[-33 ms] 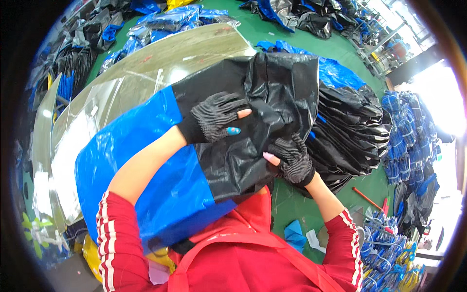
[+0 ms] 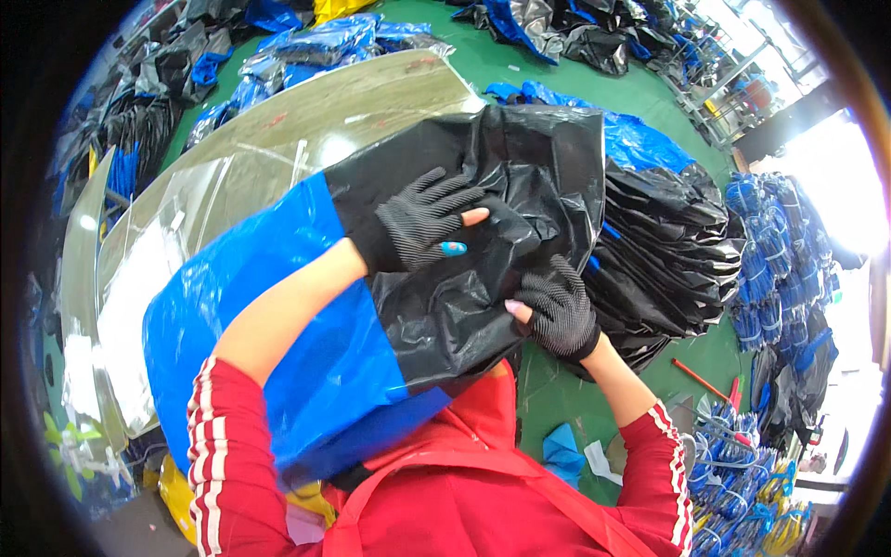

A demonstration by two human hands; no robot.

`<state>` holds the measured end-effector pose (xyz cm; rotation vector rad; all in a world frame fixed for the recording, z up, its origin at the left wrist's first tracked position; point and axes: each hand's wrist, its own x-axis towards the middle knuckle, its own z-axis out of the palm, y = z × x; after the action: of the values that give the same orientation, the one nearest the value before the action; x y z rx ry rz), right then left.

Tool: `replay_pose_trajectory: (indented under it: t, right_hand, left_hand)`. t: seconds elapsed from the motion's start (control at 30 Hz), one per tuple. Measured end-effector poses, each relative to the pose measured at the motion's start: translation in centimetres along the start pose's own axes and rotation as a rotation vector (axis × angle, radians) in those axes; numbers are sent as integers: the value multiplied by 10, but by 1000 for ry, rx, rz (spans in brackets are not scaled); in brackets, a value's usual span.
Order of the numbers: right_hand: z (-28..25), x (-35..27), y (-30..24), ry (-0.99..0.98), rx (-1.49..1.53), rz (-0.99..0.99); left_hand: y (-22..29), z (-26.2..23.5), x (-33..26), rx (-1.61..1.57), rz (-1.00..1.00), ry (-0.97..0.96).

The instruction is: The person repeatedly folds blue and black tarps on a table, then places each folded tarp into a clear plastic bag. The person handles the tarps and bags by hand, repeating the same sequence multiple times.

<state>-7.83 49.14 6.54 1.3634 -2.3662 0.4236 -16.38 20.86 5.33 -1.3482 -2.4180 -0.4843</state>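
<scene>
A large sheet bag, blue point(image 2: 251, 306) at the left and black point(image 2: 557, 158) at the right, lies over a clear-topped table point(image 2: 269, 130) and reaches down against my red apron. Creases run across its black part. My left hand point(image 2: 418, 223), in a grey-black glove with bare thumb and one bare fingertip, lies flat on the black part with fingers spread. Near the lower right edge of that part, my right hand point(image 2: 557, 306) rests in a matching glove, fingers apart and bare thumb pointing left. Neither hand shows a grip on the material.
Just right of the table stands a thick stack of folded black sheets point(image 2: 668, 251) with blue at its top. Bundles of tied blue packs point(image 2: 780, 251) line the right side. More blue and black piles point(image 2: 316, 46) lie beyond the table. A red rod point(image 2: 701, 379) lies on the green floor point(image 2: 603, 399).
My left hand has shifted slightly right across the black part, its fingers spread a little wider. My right hand has barely moved, and the bag's lower blue edge has shifted slightly.
</scene>
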Motion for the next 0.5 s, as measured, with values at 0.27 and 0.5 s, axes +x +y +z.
replay_pose_trajectory:
  t: [0.27, 0.5]
  right_hand:
    - [27, 142, 85, -278, -36, 74]
    - [150, 130, 127, -593, 27, 138]
  left_hand:
    - [31, 140, 6, -386, 90, -95]
    - [23, 81, -20, -589, -54, -197]
